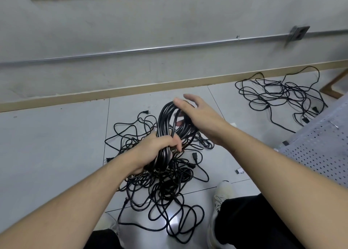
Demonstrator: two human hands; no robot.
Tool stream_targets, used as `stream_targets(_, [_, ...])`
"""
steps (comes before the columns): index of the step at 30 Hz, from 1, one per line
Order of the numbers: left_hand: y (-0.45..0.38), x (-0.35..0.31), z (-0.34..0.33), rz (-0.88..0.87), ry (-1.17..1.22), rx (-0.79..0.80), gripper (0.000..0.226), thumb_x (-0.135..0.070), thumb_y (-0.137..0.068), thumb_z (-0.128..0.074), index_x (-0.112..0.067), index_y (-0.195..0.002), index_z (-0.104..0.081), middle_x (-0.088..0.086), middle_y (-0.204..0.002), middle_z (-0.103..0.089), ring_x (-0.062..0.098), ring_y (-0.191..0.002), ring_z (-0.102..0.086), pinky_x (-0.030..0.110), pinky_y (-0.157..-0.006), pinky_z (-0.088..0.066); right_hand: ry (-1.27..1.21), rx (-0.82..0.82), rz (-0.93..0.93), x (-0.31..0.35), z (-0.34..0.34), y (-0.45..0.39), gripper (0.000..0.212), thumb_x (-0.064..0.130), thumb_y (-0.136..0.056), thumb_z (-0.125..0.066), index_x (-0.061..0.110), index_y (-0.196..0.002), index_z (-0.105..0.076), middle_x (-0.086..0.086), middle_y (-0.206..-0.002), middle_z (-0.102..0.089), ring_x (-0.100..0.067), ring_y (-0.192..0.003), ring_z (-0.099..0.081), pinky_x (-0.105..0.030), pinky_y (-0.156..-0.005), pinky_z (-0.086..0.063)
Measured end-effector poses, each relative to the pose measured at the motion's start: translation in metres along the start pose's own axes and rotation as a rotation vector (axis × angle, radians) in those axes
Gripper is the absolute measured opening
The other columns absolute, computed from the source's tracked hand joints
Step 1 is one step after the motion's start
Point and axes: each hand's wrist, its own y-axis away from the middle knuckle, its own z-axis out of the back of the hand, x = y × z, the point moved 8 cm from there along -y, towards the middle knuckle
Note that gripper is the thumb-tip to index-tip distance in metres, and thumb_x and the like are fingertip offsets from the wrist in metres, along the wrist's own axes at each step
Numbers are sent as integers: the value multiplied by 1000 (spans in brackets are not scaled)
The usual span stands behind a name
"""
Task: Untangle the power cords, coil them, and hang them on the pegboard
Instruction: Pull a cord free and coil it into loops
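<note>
Coiled power cord point(167, 124), a bundle of black loops held above the floor point(47, 145) with its long axis running away from the person and slightly upward. The left hand point(160, 145) grips the near end of the bundle, fingers and thumb wrapped round the gathered strands; the right hand point(195, 114) meets the far end, thumb laid on the top loop and fingers loosely spread, holding nothing firmly as far as can be seen. The right hand is thus the nearer to the free far loops. Directly beneath lies the tangled heap of cords point(162, 188), from which strands appear to rise into the bundle and may drag on any lift. A second tangle point(282, 96) lies well apart by the wall, near the perforated pegboard panel point(320, 150) at right.
</note>
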Motion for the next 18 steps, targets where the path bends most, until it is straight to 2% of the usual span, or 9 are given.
stream_targets(1, [0,-2,-3,-18,28,30,30,-44,-69,-67,-17,-82,-70,25,-101,-54,25,-78,-65,37,-73,-50,-5,-16,-1,-1,2,0,82,65,-78,-73,32,-146,-41,3,-91,-75,-10,-76,-74,-42,-101,-53])
stream_targets(2, [1,-4,-8,-28,62,69,27,-39,-70,-67,-14,-80,-67,19,-95,-55,17,-68,-59,31,-65,-46,-20,-35,3,-2,3,0,78,61,-76,-77,32,-141,-46,3,-77,-72,-11,-72,-71,-41,-97,-55])
stream_targets(4, [1,-2,-16,-22,158,154,23,-34,-69,-68,-12,-75,-64,18,-86,-58,15,-65,-57,27,-56,-44,-144,-45,28,-2,4,-2,64,47,-77,-83,27,-132,-56,4,-67,-66,-14,-60,-62,-47,-86,-58])
stream_targets(7, [1,-5,-15,-14,208,147,16,-29,-69,-67,-13,-69,-63,10,-88,-68,17,-65,-61,25,-50,-46,-395,5,53,3,-3,-3,43,20,-86,-80,16,-125,-61,10,-58,-58,-14,-49,-46,-37,-60,-51])
stream_targets(11, [-1,-9,-3,-19,153,-36,33,-44,-59,-77,-19,-80,-73,3,-77,-64,19,-70,-59,28,-55,-47,-490,-39,77,11,-2,-3,34,13,-86,-79,16,-116,-61,7,-63,-61,-14,-45,-39,-31,-50,-40])
stream_targets(13, [-2,-10,-2,-24,158,-81,28,-44,-65,-79,-24,-84,-76,1,-82,-67,21,-73,-60,30,-59,-48,-494,-70,74,11,1,-6,31,15,-84,-82,18,-109,-63,3,-67,-58,-14,-44,-38,-29,-47,-39])
stream_targets(15, [1,-12,-4,-30,171,-37,22,-42,-72,-78,-23,-81,-74,4,-87,-65,23,-74,-58,31,-61,-48,-493,-65,54,10,0,-5,30,19,-83,-83,19,-107,-64,2,-64,-50,-13,-44,-38,-28,-46,-39])
stream_targets(17, [6,-14,-7,-17,199,89,23,-38,-73,-79,-19,-75,-67,10,-84,-64,22,-75,-61,31,-63,-48,-501,-51,23,6,-2,-3,30,20,-84,-83,19,-109,-66,4,-62,-47,-12,-45,-38,-27,-46,-40])
stream_targets(18, [9,-13,-12,-1,234,177,23,-34,-75,-78,-18,-74,-61,17,-93,-68,25,-84,-67,36,-71,-50,-509,-49,6,4,-2,-2,31,19,-84,-82,19,-110,-66,3,-62,-47,-11,-45,-38,-26,-46,-39])
